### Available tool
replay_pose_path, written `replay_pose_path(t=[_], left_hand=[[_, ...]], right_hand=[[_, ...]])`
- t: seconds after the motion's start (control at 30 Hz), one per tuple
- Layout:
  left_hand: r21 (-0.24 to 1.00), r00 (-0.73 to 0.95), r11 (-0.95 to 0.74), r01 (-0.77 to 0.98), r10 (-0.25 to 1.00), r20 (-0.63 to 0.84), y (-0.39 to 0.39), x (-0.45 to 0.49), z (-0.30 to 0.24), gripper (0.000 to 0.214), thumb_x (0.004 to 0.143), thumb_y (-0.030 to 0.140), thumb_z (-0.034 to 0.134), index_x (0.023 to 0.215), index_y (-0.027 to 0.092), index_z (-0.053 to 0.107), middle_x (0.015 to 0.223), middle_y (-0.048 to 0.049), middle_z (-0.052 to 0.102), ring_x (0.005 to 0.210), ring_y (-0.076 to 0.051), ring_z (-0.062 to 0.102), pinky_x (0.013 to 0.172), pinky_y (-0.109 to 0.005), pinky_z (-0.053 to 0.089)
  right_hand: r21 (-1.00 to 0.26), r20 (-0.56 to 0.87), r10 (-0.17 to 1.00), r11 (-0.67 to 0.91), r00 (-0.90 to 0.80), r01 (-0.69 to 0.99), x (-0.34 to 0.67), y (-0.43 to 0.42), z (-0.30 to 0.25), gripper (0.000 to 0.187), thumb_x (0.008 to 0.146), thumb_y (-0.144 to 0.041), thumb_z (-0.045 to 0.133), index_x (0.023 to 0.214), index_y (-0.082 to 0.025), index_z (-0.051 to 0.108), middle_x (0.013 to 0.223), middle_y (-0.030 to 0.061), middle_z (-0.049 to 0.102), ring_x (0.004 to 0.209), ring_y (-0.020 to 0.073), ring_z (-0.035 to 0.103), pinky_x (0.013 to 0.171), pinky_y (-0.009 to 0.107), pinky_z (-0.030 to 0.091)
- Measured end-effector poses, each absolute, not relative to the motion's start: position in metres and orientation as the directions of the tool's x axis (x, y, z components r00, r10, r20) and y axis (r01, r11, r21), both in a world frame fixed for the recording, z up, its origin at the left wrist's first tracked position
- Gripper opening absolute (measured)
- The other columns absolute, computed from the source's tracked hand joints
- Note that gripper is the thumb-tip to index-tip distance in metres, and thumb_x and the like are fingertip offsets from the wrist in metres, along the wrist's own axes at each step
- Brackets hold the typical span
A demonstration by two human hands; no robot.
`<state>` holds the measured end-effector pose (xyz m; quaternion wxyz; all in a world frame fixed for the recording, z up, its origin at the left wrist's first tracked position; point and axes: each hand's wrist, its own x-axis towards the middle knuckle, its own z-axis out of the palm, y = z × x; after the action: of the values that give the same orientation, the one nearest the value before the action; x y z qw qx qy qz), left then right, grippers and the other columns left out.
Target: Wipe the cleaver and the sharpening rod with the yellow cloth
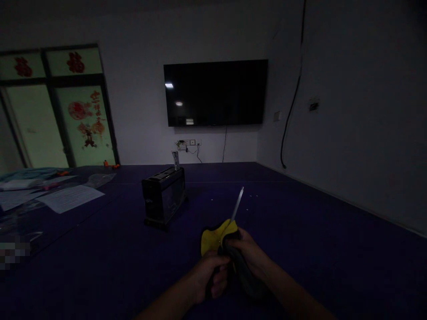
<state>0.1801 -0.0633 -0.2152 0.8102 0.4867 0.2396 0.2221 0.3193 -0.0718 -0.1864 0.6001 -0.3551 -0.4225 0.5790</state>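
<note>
Both hands are together over the dark blue surface, at the lower middle of the head view. My left hand (213, 276) is closed, its fingers curled at the lower edge of a yellow and black cloth-like piece (211, 238). My right hand (250, 253) grips the same piece from the right, where a dark part hangs down below it. A thin metal shaft (237, 205) sticks up out of the yellow part, tilted to the right, with a narrow tip. Its lower end is hidden, so I cannot tell whether it has a handle.
A glossy black box (164, 195) stands left of centre, with a small light upright piece (175, 160) on top. Paper sheets (71, 198) and clear plastic lie at the left. Small orange items (106, 163) sit by the doors. A television (216, 93) hangs on the wall.
</note>
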Motion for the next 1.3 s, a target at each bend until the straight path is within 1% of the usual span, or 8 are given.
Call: replay_pose_path(t=[0.23, 0.4, 0.8, 0.97, 1.07, 1.13, 1.2, 1.3], left_hand=[[0.897, 0.797, 0.417, -0.146, 0.587, -0.143, -0.067, 0.18, -0.209, 0.027, 0.069, 0.038, 0.057, 0.057, 0.02, 0.041, 0.031, 0.0106, 0.033, 0.021, -0.006, 0.026, 0.027, -0.02, 0.016], [0.9, 0.802, 0.407, -0.155, 0.584, -0.126, -0.066, 0.181, -0.21, 0.026, 0.068, 0.037, 0.058, 0.058, 0.02, 0.042, 0.032, 0.0104, 0.034, 0.02, -0.006, 0.026, 0.026, -0.02, 0.016], [0.89, 0.753, 0.421, -0.176, 0.64, -0.154, -0.069, 0.183, -0.212, 0.024, 0.073, 0.035, 0.053, 0.059, 0.02, 0.042, 0.032, 0.0103, 0.033, 0.02, -0.006, 0.026, 0.027, -0.02, 0.016], [0.901, 0.746, 0.389, -0.192, 0.654, -0.124, -0.071, 0.183, -0.207, 0.033, 0.07, 0.046, 0.059, 0.059, 0.019, 0.043, 0.032, 0.0104, 0.034, 0.021, -0.006, 0.027, 0.027, -0.019, 0.017], [0.914, 0.732, 0.348, -0.21, 0.675, -0.089, -0.069, 0.184, -0.204, 0.041, 0.068, 0.055, 0.061, 0.064, 0.017, 0.047, 0.032, 0.0098, 0.037, 0.022, -0.006, 0.03, 0.027, -0.019, 0.02], [0.932, 0.711, 0.3, -0.206, 0.7, -0.069, -0.066, 0.185, -0.203, 0.047, 0.068, 0.061, 0.059, 0.07, 0.015, 0.052, 0.035, 0.0068, 0.045, 0.023, -0.008, 0.035, 0.028, -0.019, 0.024], [0.942, 0.697, 0.264, -0.208, 0.716, -0.047, -0.063, 0.186, -0.203, 0.059, 0.069, 0.07, 0.051, 0.077, 0.012, 0.055, 0.041, 0.0013, 0.054, 0.027, -0.01, 0.041, 0.03, -0.021, 0.028], [0.94, 0.624, 0.192, -0.281, 0.781, 0.027, -0.061, 0.184, -0.203, 0.077, 0.068, 0.083, 0.031, 0.085, 0.012, 0.055, 0.049, -0.0029, 0.06, 0.031, -0.012, 0.047, 0.033, -0.022, 0.032]], right_hand=[[-0.917, 0.078, 0.997, 0.063, -0.022, -0.395, 0.321, -0.071, -0.186, 0.034, 0.049, -0.015, 0.074, 0.083, -0.015, 0.067, 0.079, 0.0039, 0.073, 0.07, 0.02, 0.067, 0.066, 0.029, 0.05], [-0.912, 0.081, 0.996, 0.055, -0.047, -0.407, 0.326, -0.07, -0.187, 0.036, 0.049, -0.014, 0.077, 0.084, -0.016, 0.068, 0.08, 0.004, 0.073, 0.073, 0.0197, 0.067, 0.07, 0.029, 0.051], [-0.909, 0.11, 0.978, 0.027, -0.176, -0.416, 0.333, -0.068, -0.186, 0.04, 0.051, -0.017, 0.08, 0.089, -0.015, 0.067, 0.082, 0.0061, 0.072, 0.076, 0.0213, 0.067, 0.076, 0.032, 0.05], [-0.908, 0.125, 0.972, 0.03, -0.201, -0.419, 0.335, -0.067, -0.184, 0.041, 0.052, -0.018, 0.081, 0.09, -0.015, 0.067, 0.085, 0.0065, 0.072, 0.08, 0.0218, 0.067, 0.08, 0.033, 0.049], [-0.898, 0.135, 0.977, 0.051, -0.163, -0.437, 0.332, -0.069, -0.184, 0.036, 0.054, -0.025, 0.081, 0.086, -0.014, 0.067, 0.078, 0.0064, 0.072, 0.067, 0.0199, 0.067, 0.069, 0.032, 0.051], [-0.894, 0.13, 0.984, 0.064, -0.12, -0.444, 0.329, -0.07, -0.184, 0.034, 0.055, -0.027, 0.081, 0.083, -0.014, 0.067, 0.072, 0.0056, 0.071, 0.055, 0.0174, 0.064, 0.058, 0.03, 0.05], [-0.888, 0.121, 0.99, 0.078, -0.067, -0.454, 0.328, -0.069, -0.184, 0.031, 0.055, -0.027, 0.08, 0.079, -0.015, 0.066, 0.065, 0.0034, 0.069, 0.046, 0.0152, 0.06, 0.052, 0.028, 0.048], [-0.87, 0.112, 0.994, 0.097, -0.002, -0.484, 0.331, -0.066, -0.184, 0.027, 0.055, -0.025, 0.078, 0.078, -0.017, 0.066, 0.063, 0.0021, 0.069, 0.05, 0.0169, 0.062, 0.056, 0.029, 0.049]])
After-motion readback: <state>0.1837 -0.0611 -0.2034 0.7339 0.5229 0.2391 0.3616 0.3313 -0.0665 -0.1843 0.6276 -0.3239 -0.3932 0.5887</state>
